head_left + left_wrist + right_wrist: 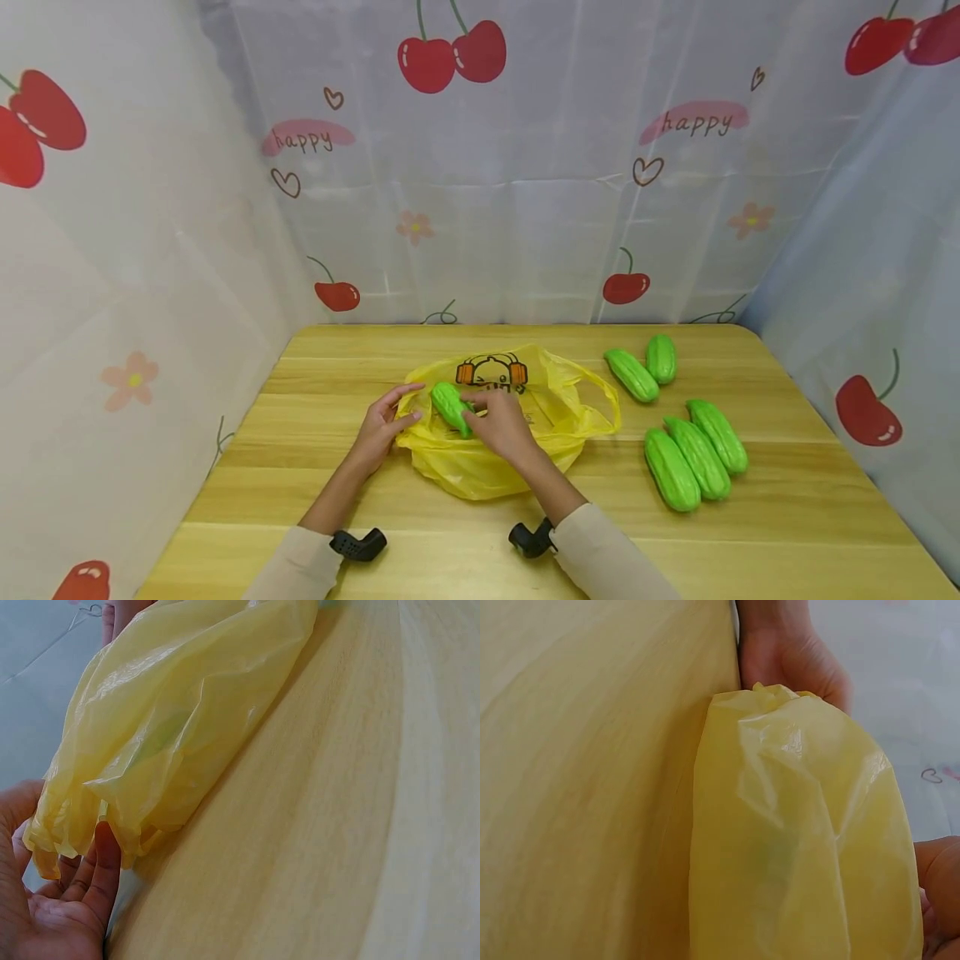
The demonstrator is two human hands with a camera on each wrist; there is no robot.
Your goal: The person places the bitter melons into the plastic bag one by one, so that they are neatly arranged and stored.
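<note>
A yellow plastic bag (480, 471) lies on the table with its mouth spread, a cartoon print on its inner back wall. My left hand (380, 429) grips its left rim, thumb at the front and fingers behind; in the left wrist view that hand (64, 915) is around the gathered plastic. My right hand (501, 423) pinches a bright green bitter melon (450, 407) by its narrow lower end, inside the bag's mouth. A green shape shows dimly through the plastic (161, 739). In the right wrist view the bag (802, 825) hides most of my right hand (939, 892).
To the right, two bitter melons (632, 375) lie at the back and three more (671, 471) side by side nearer the front. The wooden table (247, 500) meets a cherry-print curtain (480, 208) at the back and sides. A bag handle loop (611, 404) sticks out rightward.
</note>
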